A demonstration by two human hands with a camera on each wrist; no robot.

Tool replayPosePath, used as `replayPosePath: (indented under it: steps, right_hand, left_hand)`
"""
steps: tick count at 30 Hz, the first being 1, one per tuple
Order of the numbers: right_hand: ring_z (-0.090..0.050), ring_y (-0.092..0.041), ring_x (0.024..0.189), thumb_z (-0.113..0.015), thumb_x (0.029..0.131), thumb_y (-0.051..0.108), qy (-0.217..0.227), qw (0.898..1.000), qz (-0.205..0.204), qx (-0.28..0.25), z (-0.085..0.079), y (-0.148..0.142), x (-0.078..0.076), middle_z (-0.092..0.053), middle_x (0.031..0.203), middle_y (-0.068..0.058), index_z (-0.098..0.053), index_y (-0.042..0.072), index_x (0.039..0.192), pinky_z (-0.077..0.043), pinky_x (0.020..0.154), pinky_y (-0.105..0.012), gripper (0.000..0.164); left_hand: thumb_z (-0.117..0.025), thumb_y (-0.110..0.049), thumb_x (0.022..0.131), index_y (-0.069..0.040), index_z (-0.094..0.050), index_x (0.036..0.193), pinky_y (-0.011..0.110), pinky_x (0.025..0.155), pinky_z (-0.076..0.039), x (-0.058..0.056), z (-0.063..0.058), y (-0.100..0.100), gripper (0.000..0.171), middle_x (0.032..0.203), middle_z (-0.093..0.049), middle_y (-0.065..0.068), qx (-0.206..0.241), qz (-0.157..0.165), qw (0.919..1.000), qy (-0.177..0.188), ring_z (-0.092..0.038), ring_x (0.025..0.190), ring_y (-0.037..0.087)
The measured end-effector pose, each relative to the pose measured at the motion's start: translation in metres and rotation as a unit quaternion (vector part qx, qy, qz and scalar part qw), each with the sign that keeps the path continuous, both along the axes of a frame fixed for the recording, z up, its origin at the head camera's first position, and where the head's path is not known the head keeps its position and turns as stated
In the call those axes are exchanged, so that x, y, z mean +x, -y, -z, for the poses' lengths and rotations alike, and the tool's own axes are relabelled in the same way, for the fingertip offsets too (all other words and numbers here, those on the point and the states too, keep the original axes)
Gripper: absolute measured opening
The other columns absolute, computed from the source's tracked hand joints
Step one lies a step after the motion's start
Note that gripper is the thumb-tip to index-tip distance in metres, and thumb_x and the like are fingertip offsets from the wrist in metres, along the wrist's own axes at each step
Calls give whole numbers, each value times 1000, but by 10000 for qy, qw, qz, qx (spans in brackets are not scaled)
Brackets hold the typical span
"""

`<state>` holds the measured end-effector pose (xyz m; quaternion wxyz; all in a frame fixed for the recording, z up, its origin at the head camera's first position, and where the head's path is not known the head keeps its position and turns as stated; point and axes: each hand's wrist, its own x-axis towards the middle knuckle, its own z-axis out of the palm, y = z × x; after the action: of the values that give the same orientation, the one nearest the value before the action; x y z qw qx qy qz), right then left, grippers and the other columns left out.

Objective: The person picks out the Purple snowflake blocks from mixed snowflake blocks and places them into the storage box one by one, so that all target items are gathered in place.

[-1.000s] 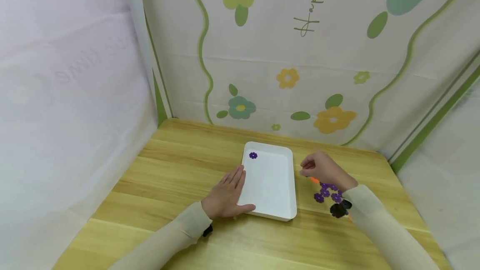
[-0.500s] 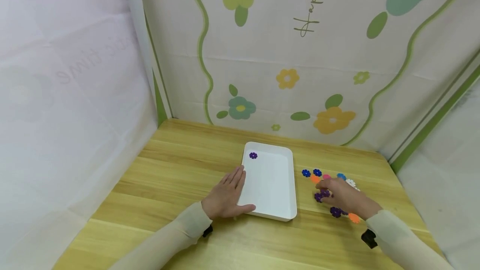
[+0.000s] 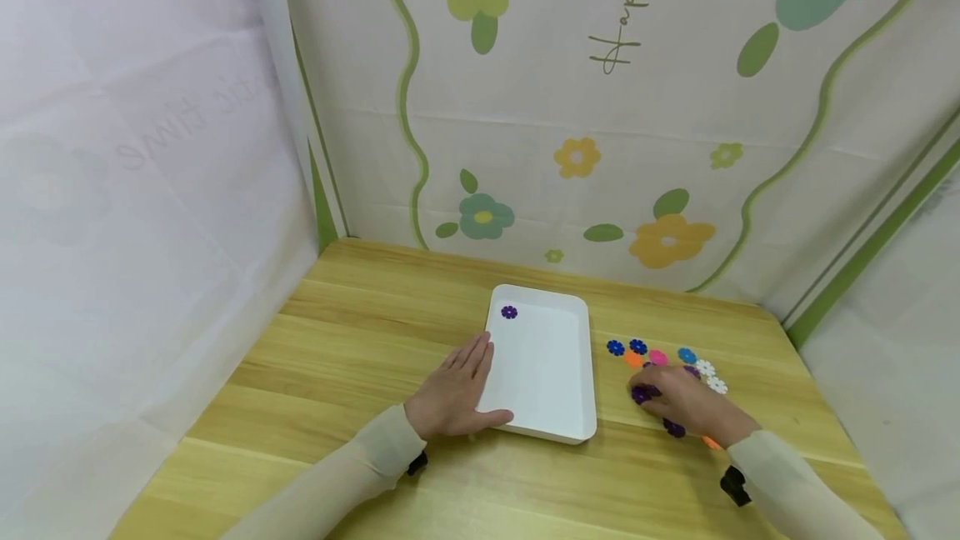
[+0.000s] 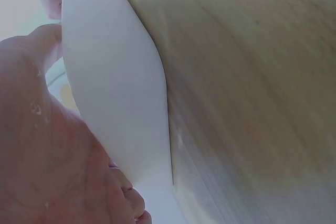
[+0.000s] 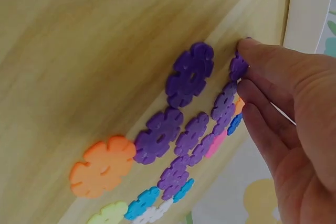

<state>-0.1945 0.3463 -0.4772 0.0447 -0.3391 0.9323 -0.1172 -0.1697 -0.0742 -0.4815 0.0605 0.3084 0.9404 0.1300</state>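
My left hand (image 3: 453, 394) lies flat with straight fingers along the left rim of a white rectangular tray (image 3: 594, 382), its thumb over the near rim. The left wrist view shows the palm (image 4: 58, 140) against the tray's outer wall (image 4: 115, 66). Inside the tray, at its far left corner, sits one purple flower-shaped plastic disc (image 3: 505, 312). To the tray's right, my right hand (image 3: 686, 398) is low over a group of such discs. Thumb and fingers pinch the edges of a purple disc (image 5: 238, 67) at the end of the group nearest the tray.
Several more purple discs (image 5: 157, 135) lie under and behind the right hand. Around them are orange (image 5: 102, 166), pink (image 3: 657, 357), dark blue (image 3: 615, 347), light blue (image 3: 686, 354) and white discs (image 3: 717, 385). Printed cloth walls (image 3: 525, 107) enclose the wooden table (image 3: 360, 332).
My right hand has moved from beside the tray's right rim back to the purple discs and closed on one. Two dark blue discs it covered now show. The left hand stays still.
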Motion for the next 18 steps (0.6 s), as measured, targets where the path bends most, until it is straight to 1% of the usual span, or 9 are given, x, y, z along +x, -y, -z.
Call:
replayPosePath:
  steps: [5,8,10,12,15,18]
  right_hand:
    - [-73,-17,98,-88,86,11,47,9997,218,-10,1,-1,-5,-78,107,2,-78,14,109,-63,80,-33,26]
    - [-68,-11,89,-87,87,14,137,9995,268,-69,0,-1,-9,-75,102,5,-79,15,104,-58,74,-27,19]
    - [-62,-5,82,-86,89,14,294,9990,275,-174,-1,-1,-12,-73,96,7,-79,18,99,-54,68,-23,13]
    - [-58,-1,77,-83,91,14,551,9975,290,-338,-3,0,-15,-71,92,9,-78,18,94,-50,65,-22,7]
    - [-61,1,74,-79,94,11,869,9937,431,-557,-9,0,-19,-74,89,8,-78,17,93,-52,63,-21,6]
    - [-62,-2,70,-76,97,11,937,9914,639,-650,-17,2,-22,-75,87,6,-79,16,93,-52,61,-21,7]
  left_hand:
    - [-46,-74,100,5,-16,166,51,133,-24,0,1,0,107,178,-8,22,-25,5,10000,-6,-11,166,36]
    - [-47,-74,100,5,-16,166,51,133,-24,0,1,0,108,178,-8,21,-44,-7,10000,10,-11,166,36]
    - [-47,-74,100,5,-17,167,51,133,-24,0,1,0,108,178,-8,21,-61,-17,10000,15,-11,167,35]
    - [-47,-74,100,5,-17,167,51,133,-24,0,2,0,108,178,-8,21,-69,-22,10000,7,-11,166,35]
    - [-47,-74,100,5,-17,167,51,133,-25,-1,3,0,108,178,-8,21,-73,-10,10000,-28,-12,166,35]
    - [-46,-75,100,5,-16,167,50,133,-24,-2,3,0,108,178,-7,21,-77,6,10000,-29,-11,167,35]
